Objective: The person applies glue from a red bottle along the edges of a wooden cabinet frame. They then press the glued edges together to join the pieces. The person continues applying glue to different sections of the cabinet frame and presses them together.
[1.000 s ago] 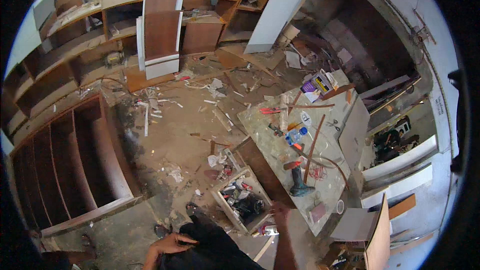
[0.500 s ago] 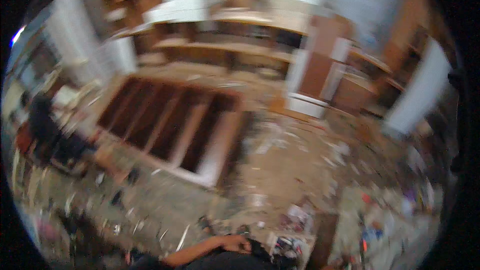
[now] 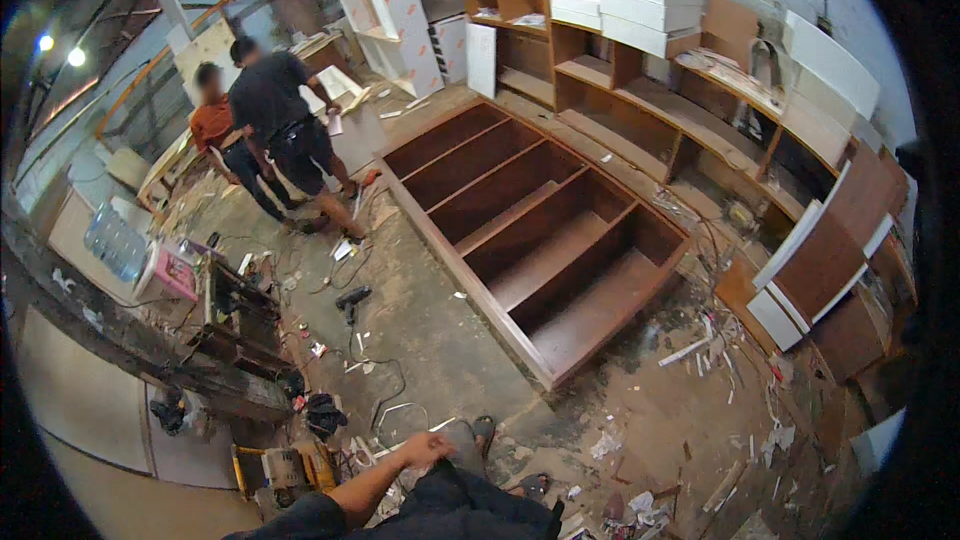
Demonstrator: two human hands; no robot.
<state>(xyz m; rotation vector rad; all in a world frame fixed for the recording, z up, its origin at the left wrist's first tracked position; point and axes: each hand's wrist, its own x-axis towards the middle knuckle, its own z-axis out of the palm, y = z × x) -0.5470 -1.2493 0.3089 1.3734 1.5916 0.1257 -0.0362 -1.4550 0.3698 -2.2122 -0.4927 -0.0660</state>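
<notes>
Head camera: your left hand (image 3: 426,449) is down low, just by your black clothes (image 3: 455,502). Its fingers are bent, but I cannot tell if they pinch something. Your right hand is out of sight, so I cannot tell its grip. Ahead, a big brown shelf unit (image 3: 530,260) lies on the floor (image 3: 432,365), with a power drill (image 3: 351,299) to its left.
</notes>
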